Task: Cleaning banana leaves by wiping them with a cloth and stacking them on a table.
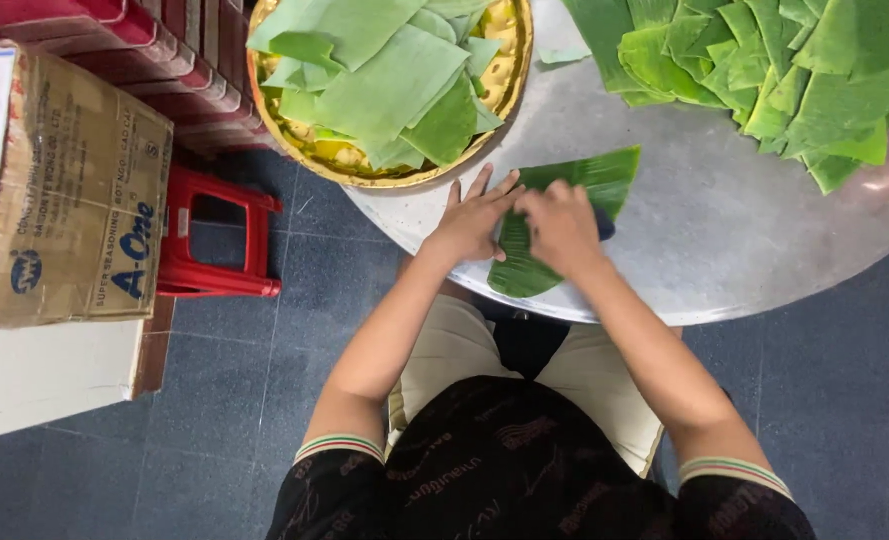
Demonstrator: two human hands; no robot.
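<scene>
A long green banana leaf strip [595, 180] lies on the round grey table [705, 240], its near end hanging over the table's edge. My left hand [473, 218] rests flat on the leaf's left side with fingers spread. Over the middle of the leaf, my right hand [562, 225] is closed around a small dark object whose tip shows at its right side; what the object is cannot be told.
A gold round tray [521, 60] piled with cut leaf pieces sits at the table's back left. A heap of green leaf pieces [765, 70] covers the back right. A red plastic stool [215, 235] and a cardboard box [75, 190] stand on the left.
</scene>
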